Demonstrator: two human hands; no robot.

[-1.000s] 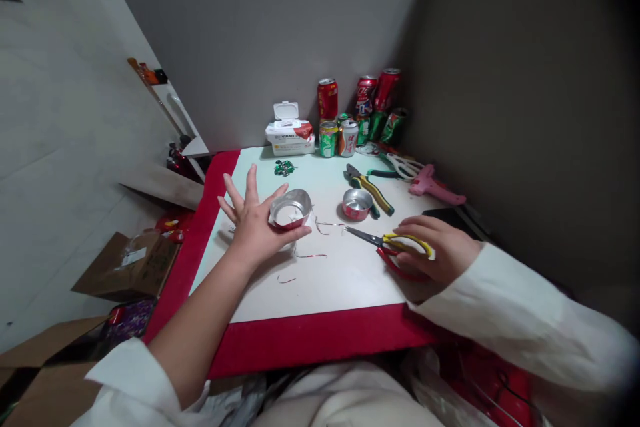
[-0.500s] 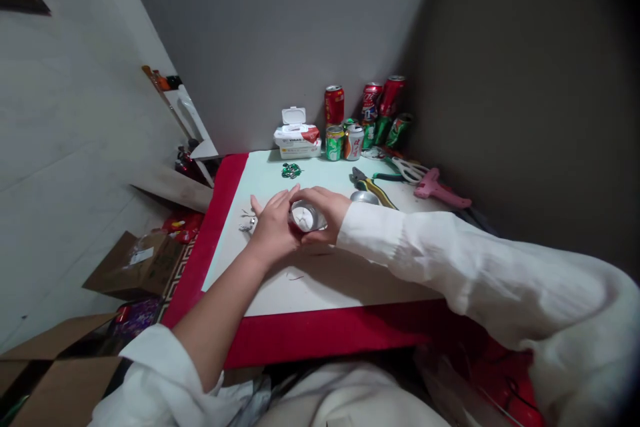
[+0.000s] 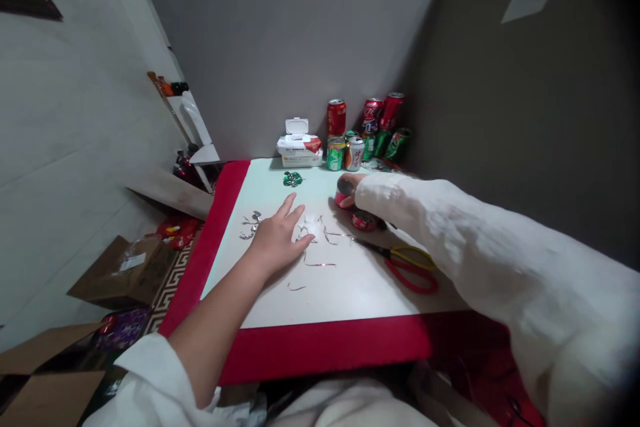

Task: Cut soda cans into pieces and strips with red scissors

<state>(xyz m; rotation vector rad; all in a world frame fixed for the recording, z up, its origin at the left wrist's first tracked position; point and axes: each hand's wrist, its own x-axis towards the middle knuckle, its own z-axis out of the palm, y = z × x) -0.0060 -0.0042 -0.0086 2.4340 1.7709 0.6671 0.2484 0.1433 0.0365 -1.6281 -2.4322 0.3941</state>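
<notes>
My right hand (image 3: 356, 181) grips a cut-down red can piece (image 3: 343, 197) at the right of the white board, its fingers partly hidden by the sleeve. Close in front of it sits another short red can piece (image 3: 364, 220). Flat on the board, my left hand (image 3: 277, 241) has its fingers spread and holds nothing. Thin metal strips (image 3: 327, 235) lie scattered by its fingertips. To its left is a small heap of silver metal scraps (image 3: 250, 227). Scissors (image 3: 390, 255) with one yellow and one red handle rest below the can pieces, blades pointing left.
At the back stand a wet wipes pack (image 3: 300, 151) with its lid up and several drink cans (image 3: 354, 153), some stacked. A green bead-like cluster (image 3: 293, 179) lies before the wipes. Red cloth (image 3: 325, 347) edges the board. A cardboard box (image 3: 120, 270) is on the floor at left.
My right hand has moved right with the can piece, away from my left hand. My left hand now lies spread on the board. The strips and scissors have come into view.
</notes>
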